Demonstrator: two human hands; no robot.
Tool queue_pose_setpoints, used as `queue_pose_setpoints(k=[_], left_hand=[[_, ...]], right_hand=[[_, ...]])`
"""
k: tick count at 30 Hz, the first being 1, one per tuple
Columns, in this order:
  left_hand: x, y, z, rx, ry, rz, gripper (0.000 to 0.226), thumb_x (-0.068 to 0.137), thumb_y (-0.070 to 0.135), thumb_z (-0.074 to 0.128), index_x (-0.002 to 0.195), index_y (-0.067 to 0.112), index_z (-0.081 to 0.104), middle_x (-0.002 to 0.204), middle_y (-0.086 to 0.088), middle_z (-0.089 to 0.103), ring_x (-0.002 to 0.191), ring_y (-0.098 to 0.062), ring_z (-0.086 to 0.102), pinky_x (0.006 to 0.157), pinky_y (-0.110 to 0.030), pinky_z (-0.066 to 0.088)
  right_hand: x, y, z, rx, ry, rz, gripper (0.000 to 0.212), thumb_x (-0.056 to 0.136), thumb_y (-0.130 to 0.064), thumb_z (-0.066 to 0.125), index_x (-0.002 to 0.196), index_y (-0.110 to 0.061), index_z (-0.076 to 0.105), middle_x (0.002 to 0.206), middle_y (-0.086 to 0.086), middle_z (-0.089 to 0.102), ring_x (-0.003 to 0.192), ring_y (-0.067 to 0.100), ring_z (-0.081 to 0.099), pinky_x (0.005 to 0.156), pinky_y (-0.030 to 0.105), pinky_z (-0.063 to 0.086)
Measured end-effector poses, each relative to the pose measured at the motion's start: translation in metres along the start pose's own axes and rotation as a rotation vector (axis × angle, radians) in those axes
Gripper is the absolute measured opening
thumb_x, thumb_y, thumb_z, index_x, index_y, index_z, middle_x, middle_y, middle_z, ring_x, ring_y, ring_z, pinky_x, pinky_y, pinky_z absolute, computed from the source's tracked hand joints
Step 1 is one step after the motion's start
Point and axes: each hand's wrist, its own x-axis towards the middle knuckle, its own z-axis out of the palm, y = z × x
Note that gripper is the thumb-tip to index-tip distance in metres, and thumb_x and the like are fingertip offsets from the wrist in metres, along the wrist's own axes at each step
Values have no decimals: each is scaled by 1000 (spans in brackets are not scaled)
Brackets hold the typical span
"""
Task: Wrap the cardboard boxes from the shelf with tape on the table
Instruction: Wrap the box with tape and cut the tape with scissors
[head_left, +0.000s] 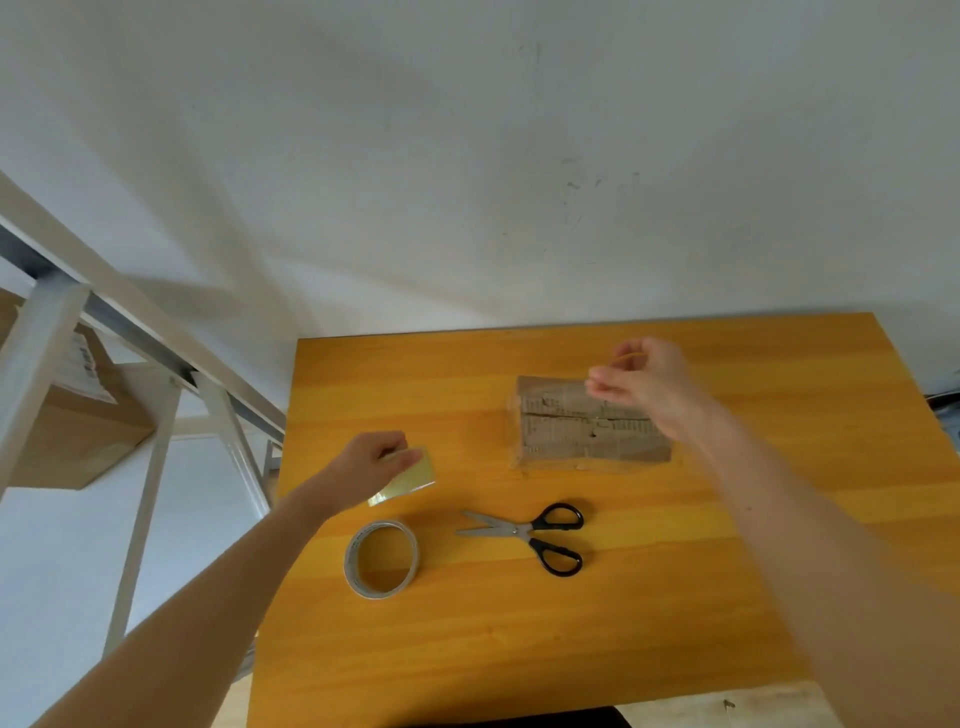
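Cardboard box (587, 434) flat on the orange wooden table (727, 597), on the far right part of the top, close to the wall-side edge. Brown, with torn printed label remnants across the upper face and a shiny clear film over its left end.

Right hand (649, 382) raised over the far right corner of the box, fingers curled, thumb and fingertips pinched together on a thin yellowish strip (629, 356) arching across the top of the fingers. Impossible to tell whether joined to anything further.

Left hand (371, 460) out over the left side of the table, well apart from the box, fingers curled and pinching a piece of yellowish clear tape (418, 475), tilted, lower end hanging toward the tabletop.

Tape roll (355, 569) lying flat on the table, just nearer than the left hand, hole upward. Scissors (519, 531) with black handles to the right of the roll, blades slightly parted and pointing left, handles toward the right, nearer than the box and apart from it.

White metal shelf (156, 332) beside the table on the left, with another brown cardboard carton (78, 441) on it, a white label on its side. Plain white wall (467, 156) behind, lightly scuffed.
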Motion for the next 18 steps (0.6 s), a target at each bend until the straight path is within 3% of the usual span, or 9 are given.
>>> queue_pose_setpoints(k=[5, 8, 13, 18], left_hand=[[6, 29, 7, -120, -53, 68, 33, 94, 28, 56, 65, 14, 47, 55, 11, 35, 54, -7, 31, 52, -19, 26], [6, 39, 1, -168, -109, 123, 26, 94, 29, 56, 71, 16, 58, 63, 5, 42, 60, -10, 36, 57, -21, 30], [2, 48, 2, -226, -137, 147, 21, 94, 26, 55, 74, 23, 63, 69, 15, 54, 68, -6, 46, 67, -20, 35], [0, 54, 5, -245, -125, 161, 17, 92, 25, 56, 82, 16, 66, 74, 14, 57, 75, -8, 48, 72, -23, 37]], right_hand=[[-8, 18, 49, -68, -235, -38, 32, 84, 5, 63, 112, -7, 53, 102, 16, 60, 93, 23, 66, 79, 27, 57], [-6, 32, 61, -59, -224, -66, 26, 88, 1, 61, 112, -4, 55, 104, 17, 60, 95, 24, 66, 82, 30, 57], [-5, 40, 70, -85, -308, -26, 33, 96, -19, 55, 128, -10, 54, 124, 5, 57, 112, 15, 58, 95, 34, 51], [-11, 37, 78, -102, -395, -52, 35, 98, -24, 52, 131, -14, 55, 131, 1, 54, 121, 13, 50, 99, 33, 48]])
